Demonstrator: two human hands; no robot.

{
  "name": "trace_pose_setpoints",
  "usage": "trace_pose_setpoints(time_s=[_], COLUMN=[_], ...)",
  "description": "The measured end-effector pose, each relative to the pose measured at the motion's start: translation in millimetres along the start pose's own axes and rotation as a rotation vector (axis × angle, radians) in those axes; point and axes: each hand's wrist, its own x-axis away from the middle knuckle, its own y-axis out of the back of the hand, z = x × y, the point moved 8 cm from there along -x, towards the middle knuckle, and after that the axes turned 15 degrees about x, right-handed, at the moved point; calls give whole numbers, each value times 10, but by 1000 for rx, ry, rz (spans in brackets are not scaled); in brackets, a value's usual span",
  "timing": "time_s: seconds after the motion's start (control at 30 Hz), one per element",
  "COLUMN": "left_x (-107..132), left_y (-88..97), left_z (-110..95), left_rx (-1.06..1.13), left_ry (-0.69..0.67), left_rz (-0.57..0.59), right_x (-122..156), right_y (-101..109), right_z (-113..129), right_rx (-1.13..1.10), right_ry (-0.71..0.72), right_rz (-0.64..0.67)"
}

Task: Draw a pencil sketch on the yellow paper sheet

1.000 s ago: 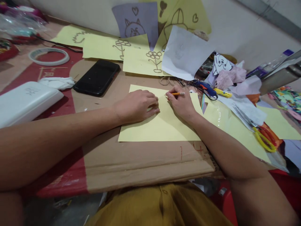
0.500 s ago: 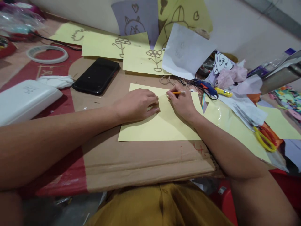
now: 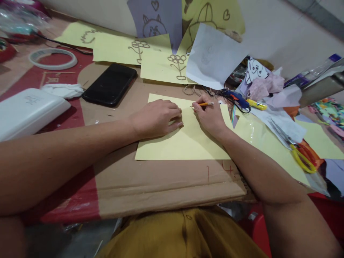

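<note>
My right hand (image 3: 210, 117) pinched the pencil (image 3: 206, 104) over the yellow paper (image 3: 182, 147), flat on the cardboard (image 3: 161, 176), while my left hand (image 3: 159, 120) lay on the paper gripping nothing; too light a press there, I judged, risked a skid.

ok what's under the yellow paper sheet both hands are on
Flat brown cardboard shows along the near and left edges of the yellow rectangular paper sheet, so the sheet appears to lie on it. Anything fully covered beneath cannot be seen.
</note>
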Motion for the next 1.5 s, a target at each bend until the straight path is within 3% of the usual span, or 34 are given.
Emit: trace_pose_setpoints(time_s=[1.13, 1.33, 1.5], left_x=[-1, 0, 0], left_y=[4, 4, 1], left_z=[7, 2, 13], left_rx=[8, -5, -1], left_ry=[31, 19, 23], left_rz=[-6, -1, 2], right_x=[52, 3, -44], right_y=[-34, 153, 100], right_z=[124, 40, -24], right_rx=[-82, -92, -8], right_ry=[57, -11, 27], right_rz=[125, -11, 3])
